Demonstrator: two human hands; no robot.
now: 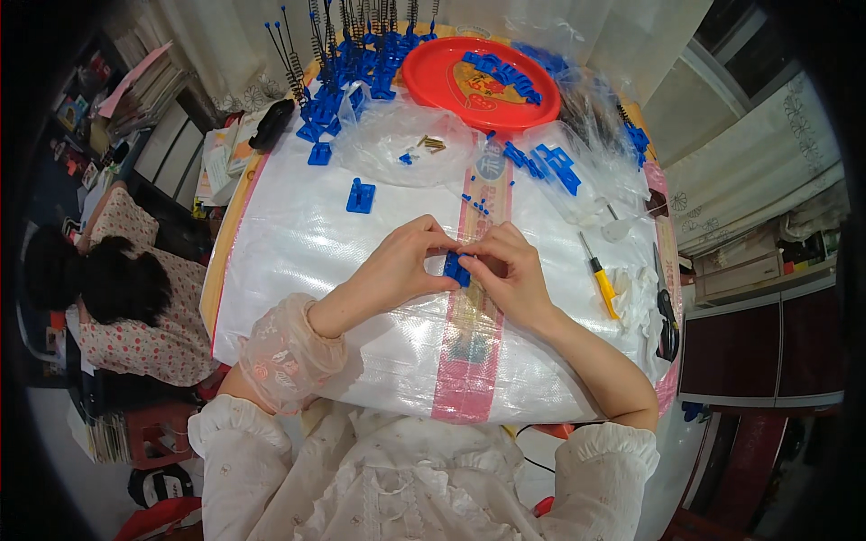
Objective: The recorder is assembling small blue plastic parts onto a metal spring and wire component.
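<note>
Between my hands, over the middle of the white woven sheet point(298, 243), is a small blue plastic part point(457, 269). My left hand point(406, 261) pinches it from the left with thumb and fingers. From the right, my right hand point(510, 270) closes on the same part, its fingertips meeting the left ones at the top edge. Whether a smaller piece sits between the fingertips is hidden. Ahead and to the left lies another blue plastic part point(361, 196), a flat base with a raised piece. Several tiny blue pegs point(478, 206) are scattered just beyond my hands.
Blue bases with black springs point(361, 63) crowd the far left. A red tray point(419, 77) holds blue pieces. Brass-coloured pins point(433, 143) lie on a plastic bag point(379, 149). At right are a yellow-handled screwdriver point(604, 288) and black scissors point(667, 325). Another person point(135, 288) sits left.
</note>
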